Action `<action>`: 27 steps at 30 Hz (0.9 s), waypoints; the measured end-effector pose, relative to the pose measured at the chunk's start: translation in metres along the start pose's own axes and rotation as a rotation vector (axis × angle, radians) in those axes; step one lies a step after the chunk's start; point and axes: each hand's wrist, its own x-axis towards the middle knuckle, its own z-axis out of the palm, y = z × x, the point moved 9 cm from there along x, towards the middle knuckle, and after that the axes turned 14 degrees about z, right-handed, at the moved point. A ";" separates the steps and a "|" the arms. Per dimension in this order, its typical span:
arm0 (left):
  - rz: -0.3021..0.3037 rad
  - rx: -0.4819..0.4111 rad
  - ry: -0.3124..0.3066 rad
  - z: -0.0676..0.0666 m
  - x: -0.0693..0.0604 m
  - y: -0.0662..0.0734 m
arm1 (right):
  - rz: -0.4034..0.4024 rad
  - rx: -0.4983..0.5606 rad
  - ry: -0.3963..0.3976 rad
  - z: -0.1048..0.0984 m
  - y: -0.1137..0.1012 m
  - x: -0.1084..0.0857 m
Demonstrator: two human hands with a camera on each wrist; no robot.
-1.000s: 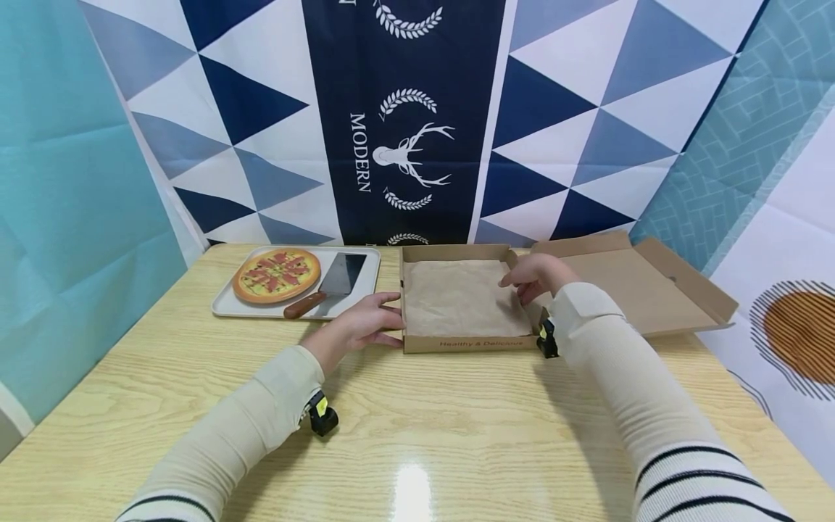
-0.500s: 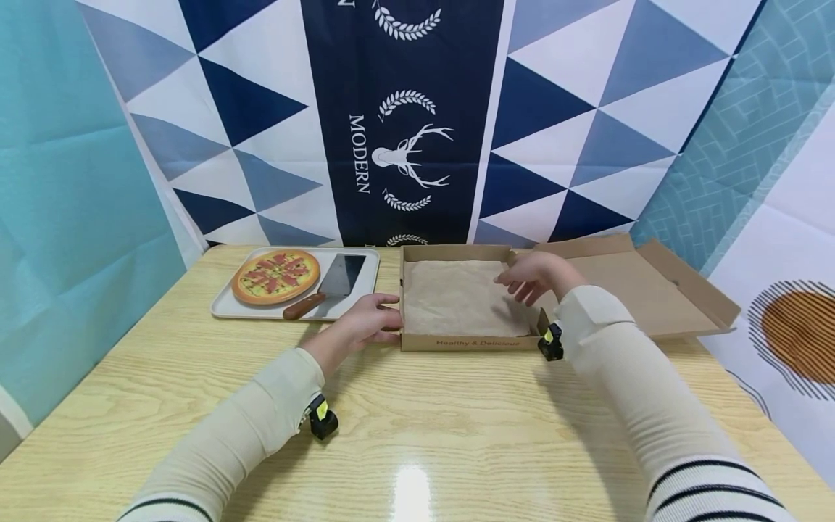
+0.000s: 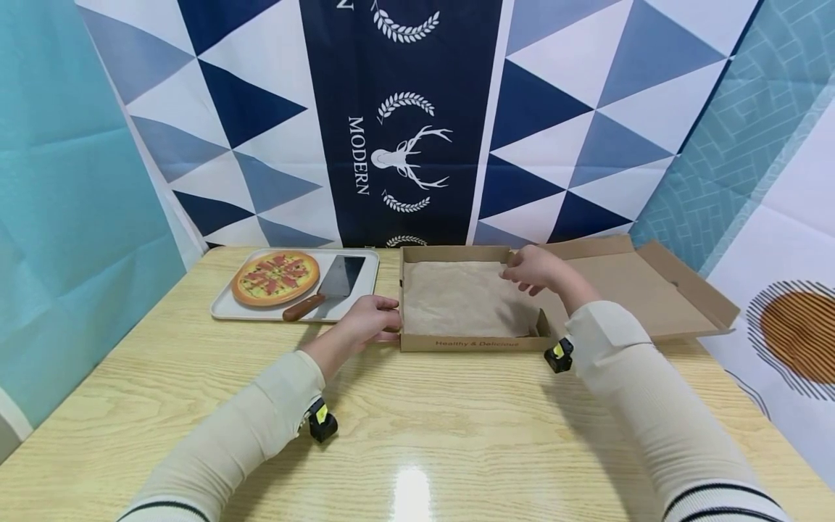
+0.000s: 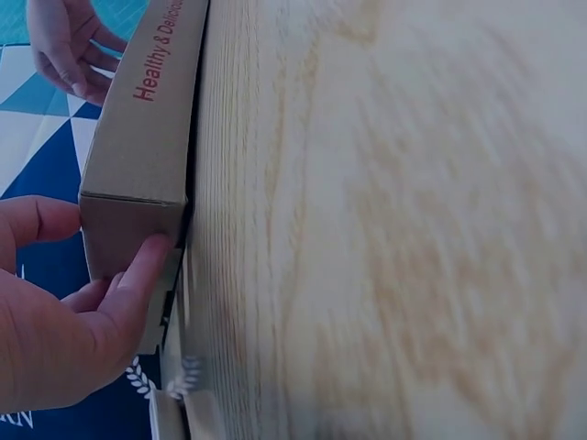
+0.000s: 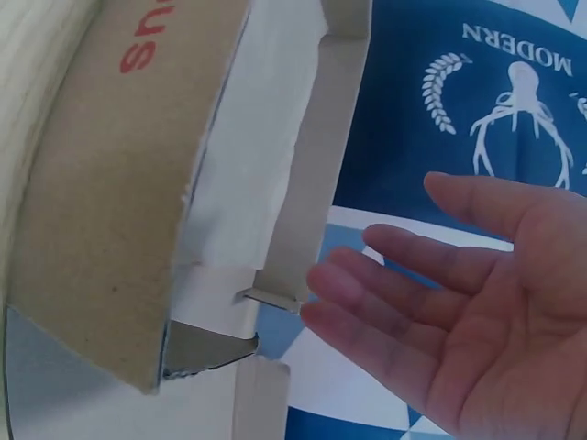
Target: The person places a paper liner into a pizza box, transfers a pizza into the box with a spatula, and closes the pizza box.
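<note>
An open cardboard pizza box (image 3: 478,344) stands on the table, lined with a sheet of brown paper (image 3: 463,297). My left hand (image 3: 368,319) touches the box's left side wall, its fingers spread along it; the left wrist view has the fingertips (image 4: 151,252) on the wall near the front corner. Above the box's right rear part, my right hand (image 3: 538,268) hovers. In the right wrist view the right hand (image 5: 459,302) is empty, its fingers loosely extended beside the raised edge flaps. The box lid (image 3: 633,290) lies folded back to the right.
On the left, a white tray (image 3: 228,308) bears a pizza (image 3: 275,278) and a pizza server (image 3: 306,304) with a wooden handle. A patterned cloth (image 3: 404,145) hangs behind the table (image 3: 417,428). Each wrist wears a small black camera (image 3: 322,420).
My right hand has shifted slightly back and up from the box's right side, and a front-right corner flap now shows. The left hand stays at the left wall.
</note>
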 end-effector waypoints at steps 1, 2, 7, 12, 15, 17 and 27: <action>0.006 0.016 0.008 0.000 0.000 0.001 | -0.014 -0.011 0.027 -0.001 -0.001 -0.002; 0.015 0.038 0.015 -0.001 0.000 0.002 | -0.029 -0.026 0.055 -0.003 -0.002 -0.004; 0.093 0.223 0.031 -0.003 0.001 0.010 | -0.095 -0.119 0.210 -0.008 -0.004 -0.013; 0.213 0.515 0.016 -0.003 -0.001 0.029 | -0.131 -0.159 0.320 -0.008 -0.008 -0.023; 0.290 0.686 -0.012 0.000 -0.002 0.040 | -0.134 -0.162 0.352 -0.005 -0.011 -0.030; 0.342 0.779 -0.037 0.003 -0.002 0.046 | -0.135 -0.161 0.368 -0.002 -0.013 -0.035; 0.562 1.153 -0.180 0.022 -0.011 0.071 | -0.207 -0.175 0.428 0.010 -0.033 -0.062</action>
